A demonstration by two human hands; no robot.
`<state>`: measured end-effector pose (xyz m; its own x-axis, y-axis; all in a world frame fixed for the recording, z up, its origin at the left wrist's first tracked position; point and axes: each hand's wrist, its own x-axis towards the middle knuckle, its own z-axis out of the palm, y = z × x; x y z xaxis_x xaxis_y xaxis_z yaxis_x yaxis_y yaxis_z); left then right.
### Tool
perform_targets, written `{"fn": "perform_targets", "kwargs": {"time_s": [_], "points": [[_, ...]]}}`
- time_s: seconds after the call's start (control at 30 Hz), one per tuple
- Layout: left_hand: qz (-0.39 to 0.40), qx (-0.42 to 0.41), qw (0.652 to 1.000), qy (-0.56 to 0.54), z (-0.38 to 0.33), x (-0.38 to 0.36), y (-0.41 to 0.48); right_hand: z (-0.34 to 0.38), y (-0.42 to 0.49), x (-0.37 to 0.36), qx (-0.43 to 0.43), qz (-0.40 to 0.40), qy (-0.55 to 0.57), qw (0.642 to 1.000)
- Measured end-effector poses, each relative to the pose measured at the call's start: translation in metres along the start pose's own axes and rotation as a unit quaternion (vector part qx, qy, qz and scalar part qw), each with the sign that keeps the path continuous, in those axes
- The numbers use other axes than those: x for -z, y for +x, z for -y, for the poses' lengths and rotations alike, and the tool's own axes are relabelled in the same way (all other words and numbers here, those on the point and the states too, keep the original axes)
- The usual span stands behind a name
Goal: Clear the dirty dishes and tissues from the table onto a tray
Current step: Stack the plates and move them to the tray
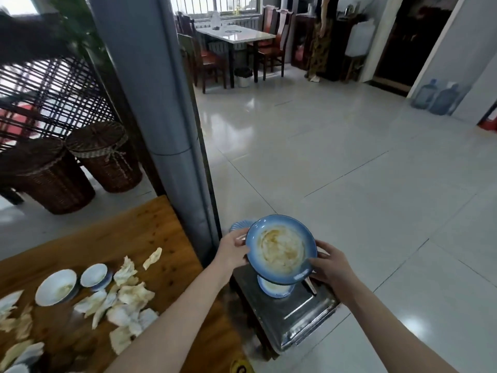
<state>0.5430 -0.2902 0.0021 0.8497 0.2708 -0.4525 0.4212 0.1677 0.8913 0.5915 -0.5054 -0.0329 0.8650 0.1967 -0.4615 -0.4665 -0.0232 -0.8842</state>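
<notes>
Blue plate [281, 249], round, glazed and smeared with brownish sauce across its pale centre, sits tilted between your two hands, up in the air just above the tray [298, 316]. Your left hand [231, 249] grips the left rim, thumb on top and fingers curled beneath. Your right hand [332, 267] grips the lower right rim the same way.

Right under the plate, a smaller blue dish [274, 290] with a soiled white inside lies on the tray, which is rectangular, shiny stainless steel with a raised lip. A fluted blue rim [238, 226] peeks out behind your left hand; you cannot tell what it rests on.

To your left, the wooden table [150, 238] shows knotty orange-brown grain. On it lie crumpled tissues [129, 294], white with yellowish stains, scattered in a loose heap. Beside them stand a shallow white bowl [56, 286] with residue inside and a smaller white bowl [94, 275], close together.

Beyond the table stand two dark woven wicker baskets [105, 160] with lids, next to a smooth grey pillar [156, 103]. The floor [349, 184] is glossy pale tile.
</notes>
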Motion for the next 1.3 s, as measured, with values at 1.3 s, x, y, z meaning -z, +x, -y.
{"fn": "perform_targets", "kwargs": {"time_s": [1.3], "points": [[-0.23,0.152,0.961,-0.001,0.275,-0.084,0.244,-0.2,0.327,0.075,-0.132,0.152,-0.163,0.966]]}}
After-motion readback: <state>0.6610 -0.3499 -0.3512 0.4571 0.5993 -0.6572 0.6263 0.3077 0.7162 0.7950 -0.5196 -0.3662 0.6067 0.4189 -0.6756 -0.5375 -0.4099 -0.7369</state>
